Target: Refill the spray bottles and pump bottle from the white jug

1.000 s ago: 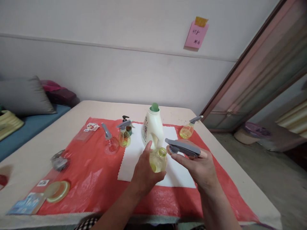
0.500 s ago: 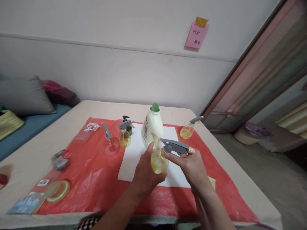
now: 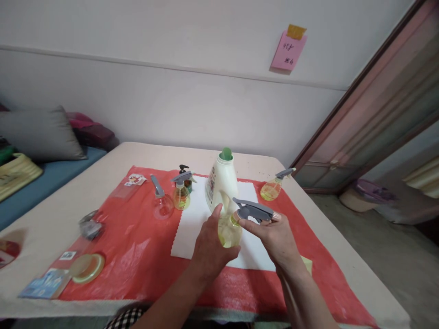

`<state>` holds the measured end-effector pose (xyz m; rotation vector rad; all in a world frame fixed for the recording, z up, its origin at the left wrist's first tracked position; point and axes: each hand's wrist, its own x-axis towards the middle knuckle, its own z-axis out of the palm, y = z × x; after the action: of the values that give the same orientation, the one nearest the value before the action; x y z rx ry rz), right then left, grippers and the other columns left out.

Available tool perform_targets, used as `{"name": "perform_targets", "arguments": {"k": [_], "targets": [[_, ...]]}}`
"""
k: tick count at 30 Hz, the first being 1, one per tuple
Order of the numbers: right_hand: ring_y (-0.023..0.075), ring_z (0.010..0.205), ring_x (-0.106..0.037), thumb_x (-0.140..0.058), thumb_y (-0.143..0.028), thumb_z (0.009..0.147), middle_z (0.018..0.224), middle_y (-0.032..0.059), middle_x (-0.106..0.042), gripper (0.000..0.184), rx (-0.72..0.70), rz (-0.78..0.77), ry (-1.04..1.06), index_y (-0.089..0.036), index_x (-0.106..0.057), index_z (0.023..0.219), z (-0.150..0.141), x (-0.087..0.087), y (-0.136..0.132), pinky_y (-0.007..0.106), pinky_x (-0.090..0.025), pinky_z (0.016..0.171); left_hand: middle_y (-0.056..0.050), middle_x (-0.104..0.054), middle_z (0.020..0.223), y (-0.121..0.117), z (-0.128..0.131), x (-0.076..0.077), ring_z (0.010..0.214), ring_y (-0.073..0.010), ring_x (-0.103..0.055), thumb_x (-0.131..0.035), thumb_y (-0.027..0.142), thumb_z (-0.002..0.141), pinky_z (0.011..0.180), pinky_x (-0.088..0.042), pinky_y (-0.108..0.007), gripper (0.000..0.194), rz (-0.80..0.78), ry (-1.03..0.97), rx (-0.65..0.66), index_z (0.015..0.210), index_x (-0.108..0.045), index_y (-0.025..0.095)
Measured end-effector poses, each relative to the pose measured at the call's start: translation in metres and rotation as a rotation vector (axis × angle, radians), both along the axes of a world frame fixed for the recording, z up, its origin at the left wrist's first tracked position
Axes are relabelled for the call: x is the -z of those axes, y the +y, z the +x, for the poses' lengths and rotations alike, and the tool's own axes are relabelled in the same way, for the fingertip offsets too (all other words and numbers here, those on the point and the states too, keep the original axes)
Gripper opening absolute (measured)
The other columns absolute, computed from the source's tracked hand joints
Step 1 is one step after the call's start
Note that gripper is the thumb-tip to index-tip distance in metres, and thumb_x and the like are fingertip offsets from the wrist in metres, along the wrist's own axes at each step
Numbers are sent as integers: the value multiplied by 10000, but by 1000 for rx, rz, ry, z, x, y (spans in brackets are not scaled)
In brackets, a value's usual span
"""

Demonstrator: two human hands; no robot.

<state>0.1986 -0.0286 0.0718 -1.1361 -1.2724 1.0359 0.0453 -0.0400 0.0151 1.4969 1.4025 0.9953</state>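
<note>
Just in front of the white jug [image 3: 222, 183], I hold a clear spray bottle [image 3: 230, 234] with yellow liquid, tilted. My left hand [image 3: 210, 244] is wrapped around its round body, the thumb on the near side. The fingers of my right hand [image 3: 278, 240] close around its grey spray head [image 3: 255, 210] and neck; whether the head is fully seated I cannot tell. A green spout shows in the jug's open mouth. Under the hands lies a white sheet [image 3: 192, 237] on a red plastic mat [image 3: 137, 237].
Left of the jug stand an uncoloured spray bottle [image 3: 163, 207], a yellow-filled one [image 3: 181, 198] and a dark pump bottle [image 3: 188, 183]. Another yellow spray bottle [image 3: 270, 189] stands at the right. A round lid [image 3: 88, 268], a blue packet [image 3: 44, 284] and crumpled plastic [image 3: 90, 226] lie at left.
The camera view has shifted a little, so the scene sits slightly further right. Both hands keep the same hold on the spray bottle.
</note>
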Motion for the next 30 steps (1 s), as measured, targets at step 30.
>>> {"name": "perform_targets", "arguments": {"k": [30], "targets": [[237, 828, -642, -886, -365, 660, 878, 51, -697, 345, 109, -42, 38, -168, -766, 917, -15, 12, 4, 318, -529, 764, -51, -582, 1389, 1, 3, 4, 1272, -291, -529, -713, 178, 643, 1075, -437, -441, 927, 128, 134, -39, 1482, -338, 305]]}}
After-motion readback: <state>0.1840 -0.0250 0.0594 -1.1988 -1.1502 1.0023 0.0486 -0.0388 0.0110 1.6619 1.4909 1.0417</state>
